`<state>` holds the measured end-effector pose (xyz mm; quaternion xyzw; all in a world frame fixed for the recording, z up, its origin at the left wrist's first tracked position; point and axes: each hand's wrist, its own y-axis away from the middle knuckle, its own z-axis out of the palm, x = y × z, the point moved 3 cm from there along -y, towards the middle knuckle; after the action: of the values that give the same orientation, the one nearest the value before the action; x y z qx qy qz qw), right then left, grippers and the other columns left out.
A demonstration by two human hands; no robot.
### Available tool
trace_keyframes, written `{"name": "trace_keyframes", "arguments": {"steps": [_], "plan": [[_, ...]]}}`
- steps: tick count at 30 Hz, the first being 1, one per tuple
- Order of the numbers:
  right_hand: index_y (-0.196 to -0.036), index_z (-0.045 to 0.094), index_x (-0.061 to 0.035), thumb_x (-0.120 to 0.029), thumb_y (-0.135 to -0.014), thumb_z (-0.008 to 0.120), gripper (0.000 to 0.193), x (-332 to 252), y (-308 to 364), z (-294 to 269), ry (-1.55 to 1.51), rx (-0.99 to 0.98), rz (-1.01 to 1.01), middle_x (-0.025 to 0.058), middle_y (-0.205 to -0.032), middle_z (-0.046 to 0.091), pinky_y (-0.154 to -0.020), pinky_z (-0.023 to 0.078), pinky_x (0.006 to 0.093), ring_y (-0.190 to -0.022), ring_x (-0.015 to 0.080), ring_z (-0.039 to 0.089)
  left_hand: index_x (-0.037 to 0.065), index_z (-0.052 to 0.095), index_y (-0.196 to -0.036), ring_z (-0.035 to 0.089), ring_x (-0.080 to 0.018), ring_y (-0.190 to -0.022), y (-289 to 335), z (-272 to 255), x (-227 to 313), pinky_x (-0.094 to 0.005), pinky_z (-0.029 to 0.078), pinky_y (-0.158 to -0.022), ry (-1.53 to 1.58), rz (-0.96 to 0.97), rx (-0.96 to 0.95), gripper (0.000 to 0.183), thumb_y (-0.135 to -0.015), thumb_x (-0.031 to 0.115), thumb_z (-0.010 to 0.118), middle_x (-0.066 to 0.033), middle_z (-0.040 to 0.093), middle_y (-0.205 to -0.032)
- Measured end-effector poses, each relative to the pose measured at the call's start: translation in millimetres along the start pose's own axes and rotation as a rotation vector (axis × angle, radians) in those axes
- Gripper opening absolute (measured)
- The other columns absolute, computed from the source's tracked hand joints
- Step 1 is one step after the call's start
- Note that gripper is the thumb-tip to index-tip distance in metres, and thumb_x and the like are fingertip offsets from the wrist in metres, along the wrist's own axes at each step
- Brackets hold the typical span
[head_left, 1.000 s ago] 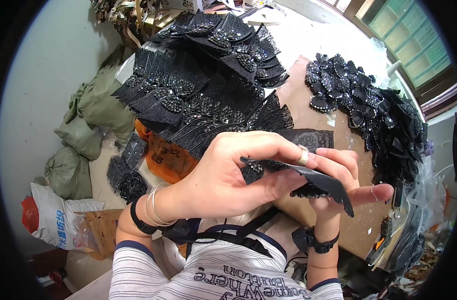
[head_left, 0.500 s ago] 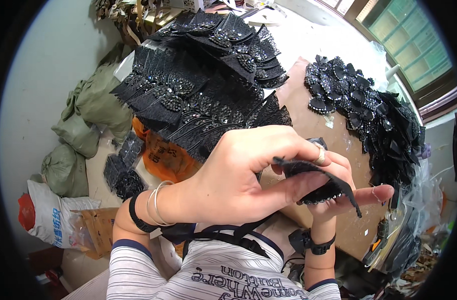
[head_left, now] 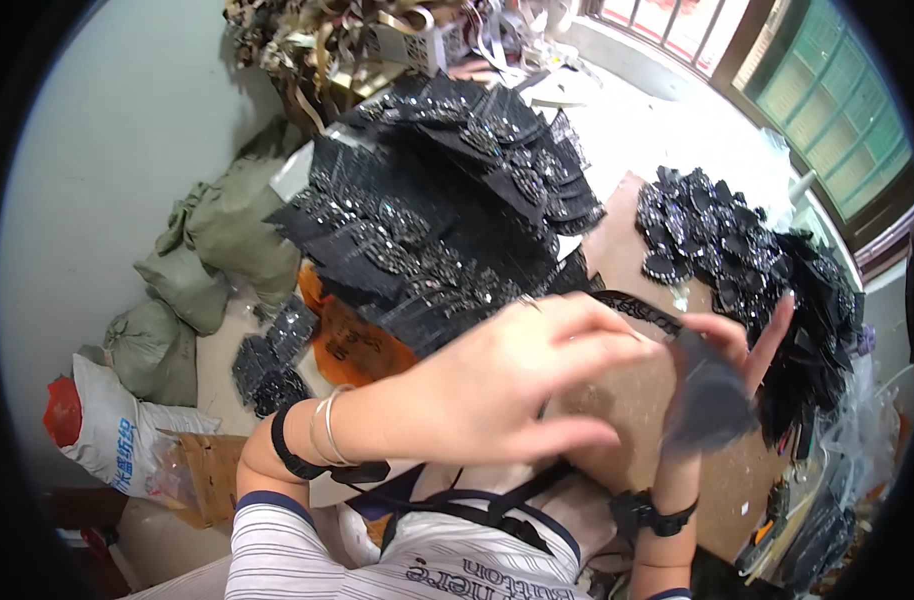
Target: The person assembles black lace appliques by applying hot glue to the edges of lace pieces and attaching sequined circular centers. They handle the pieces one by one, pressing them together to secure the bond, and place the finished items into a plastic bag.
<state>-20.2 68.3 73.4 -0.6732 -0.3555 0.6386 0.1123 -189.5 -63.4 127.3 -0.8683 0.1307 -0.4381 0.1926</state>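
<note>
My left hand [head_left: 527, 375] is open in the middle of the view, thumb and fingers apart, with nothing visible between them. To its right, my right hand [head_left: 734, 340] grips a small black fabric piece [head_left: 712, 405], which is smeared by motion. One finger of that hand points up. A curved strip of black lace [head_left: 637, 308] shows just beyond the left fingertips; whether it joins the held piece I cannot tell. Beyond my left hand lie large layered black panels [head_left: 427, 220] with lace and shiny beads.
A heap of beaded black petal-shaped pieces [head_left: 697, 225] lies on the brown tabletop [head_left: 617, 400] at right. Plastic-wrapped black pieces [head_left: 267, 365] and an orange bag [head_left: 362, 345] lie at left. Green sacks [head_left: 242, 230] lean by the wall. Tools [head_left: 767, 530] lie along the right edge.
My left hand has let go of the black piece and come away to the left. My right hand has moved right and up with the piece. The whole view has shifted.
</note>
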Motion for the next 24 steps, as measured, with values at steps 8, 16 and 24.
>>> {"name": "trace_keyframes", "arguments": {"steps": [8, 16, 24], "plan": [[-0.113, 0.048, -0.0086, -0.003, -0.077, 0.076, 0.045, 116.5, -128.4, 83.1, -0.355, -0.158, 0.63, 0.0012, -0.094, 0.064, -0.058, 0.044, 0.0212, -0.073, 0.0073, 0.058, 0.005, 0.068, -0.11, 0.064, -0.0251, -0.099, -28.1, -160.4, -142.6, -0.0329, 0.05, -0.088, -0.742, -0.442, 0.48, 0.031, -0.085, 0.023, 0.07, -0.0128, 0.066, -0.104], [-0.119, 0.043, -0.0002, -0.003, -0.081, 0.073, 0.049, 166.6, -122.9, 170.4, -0.306, -0.385, 0.853, 0.0109, -0.107, 0.053, -0.069, 0.056, 0.0309, -0.085, 0.0176, 0.06, -0.001, 0.07, -0.105, 0.066, -0.0321, -0.103, -56.2, -183.4, -265.6, -0.0392, 0.049, -0.092, -0.713, -1.036, 0.108, 0.076, -0.075, 0.068, 0.064, -0.0193, 0.07, -0.107], [-0.131, 0.035, 0.0059, -0.001, -0.08, 0.07, 0.062, 175.4, -119.9, 147.7, -0.192, -0.346, 0.863, 0.0111, -0.105, 0.048, -0.068, 0.056, 0.0307, -0.09, 0.0198, 0.058, -0.006, 0.065, -0.114, 0.066, -0.0245, -0.098, -72.6, -178.8, -293.6, -0.0346, 0.05, -0.089, -0.428, -1.079, 0.187, 0.061, -0.065, 0.022, 0.088, -0.0166, 0.069, -0.109]]}}
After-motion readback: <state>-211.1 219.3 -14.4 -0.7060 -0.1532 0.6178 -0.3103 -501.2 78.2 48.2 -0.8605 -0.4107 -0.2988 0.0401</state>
